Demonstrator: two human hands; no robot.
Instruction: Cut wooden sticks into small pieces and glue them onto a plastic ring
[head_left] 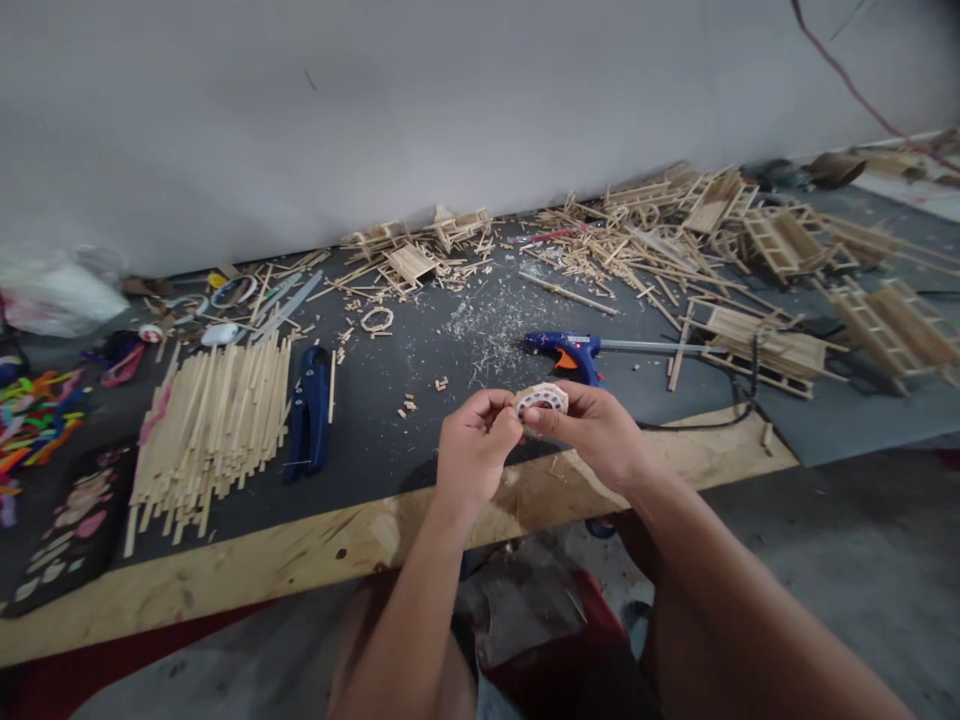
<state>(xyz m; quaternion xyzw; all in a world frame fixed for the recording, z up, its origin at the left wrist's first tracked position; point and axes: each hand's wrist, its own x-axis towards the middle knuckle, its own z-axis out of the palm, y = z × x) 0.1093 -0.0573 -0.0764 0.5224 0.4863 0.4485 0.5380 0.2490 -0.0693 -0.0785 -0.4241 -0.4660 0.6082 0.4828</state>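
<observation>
Both hands meet over the front edge of the bench around a small pale wooden ring with a row of dark holes or gaps. My right hand pinches it, thumb across its near face. My left hand is closed at the ring's left side, its fingertips touching it; whether a small piece lies between them is hidden. Just beyond my hands lies a blue hot glue gun with a clear glue stick in its back. A similar ring of short sticks rests farther back on the dark bench top.
Left of my hands are a blue cutter, a pile of wooden sticks and a dark patterned phone case. Small stick-built models and loose sticks crowd the back and right. A black cord curves beside the glue gun.
</observation>
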